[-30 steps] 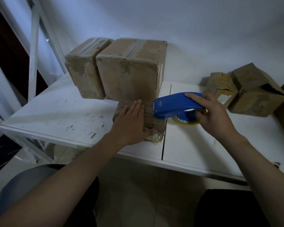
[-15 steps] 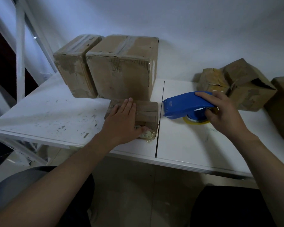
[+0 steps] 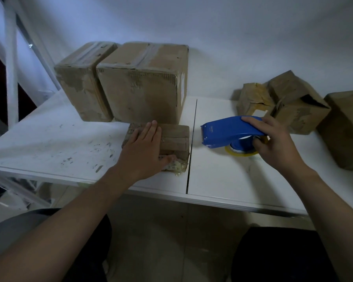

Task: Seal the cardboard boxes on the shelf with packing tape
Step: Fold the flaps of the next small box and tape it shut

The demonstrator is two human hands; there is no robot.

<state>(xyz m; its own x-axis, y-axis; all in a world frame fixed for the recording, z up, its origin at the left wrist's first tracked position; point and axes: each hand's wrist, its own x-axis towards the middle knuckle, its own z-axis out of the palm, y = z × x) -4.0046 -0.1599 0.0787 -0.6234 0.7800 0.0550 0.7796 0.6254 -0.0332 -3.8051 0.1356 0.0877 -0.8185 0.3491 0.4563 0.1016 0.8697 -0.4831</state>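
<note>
Left hand: the left hand lies flat with its fingers spread on top of the small flat cardboard box, thumb hooked over the near edge; it presses rather than grips.
Right hand: the right hand is wrapped around the blue tape dispenser, which hangs just right of the small box, apart from it, its blade end pointing at the box.
Box position: near the front of the white shelf, beside the seam between its panels.
Risk, tape end: crumpled clear tape bunches at the near corner; a fresh strip laid over it would probably wrinkle and lift.
Risk, slip: the light box could slide under the dispenser's drag if the palm eases.
Risk, fingers: the serrated edge comes toward the flat hand.
Behind: two large taped boxes stand just behind, limiting the stroke.
Right side: crumpled open boxes wait, well apart.
</note>
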